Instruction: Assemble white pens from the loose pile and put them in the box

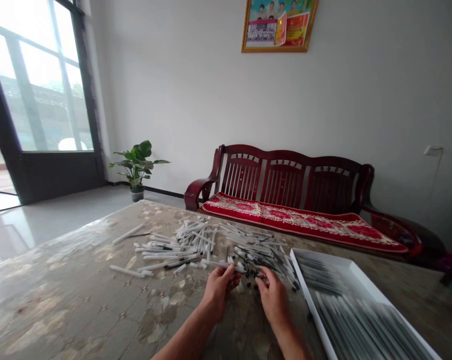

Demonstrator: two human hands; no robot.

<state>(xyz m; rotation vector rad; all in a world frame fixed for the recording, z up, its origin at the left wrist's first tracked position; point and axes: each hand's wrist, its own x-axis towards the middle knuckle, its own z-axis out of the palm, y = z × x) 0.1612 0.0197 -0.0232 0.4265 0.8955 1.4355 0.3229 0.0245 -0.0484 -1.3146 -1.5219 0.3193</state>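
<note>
My left hand [219, 286] pinches a white pen barrel [220, 264] that lies nearly level, its right end toward my other hand. Close by on the right, my right hand [273, 292] has thumb and fingertips pressed together. What they hold is too small and blurred to make out. Small black pieces [249, 286] lie on the table between the hands. Just beyond them is a pile of white pen barrels [173, 249], loosely heaped. To its right lies a second heap of white and dark pen parts [256, 245].
A white tray [304, 290] with rows of dark, clear-looking sticks stands at the right. A patterned cloth [79, 300] covers the table [109, 225]. Beyond it are a dark red wooden bench [282, 180] and a potted plant [138, 162]. A glass door [57, 100] is at the left.
</note>
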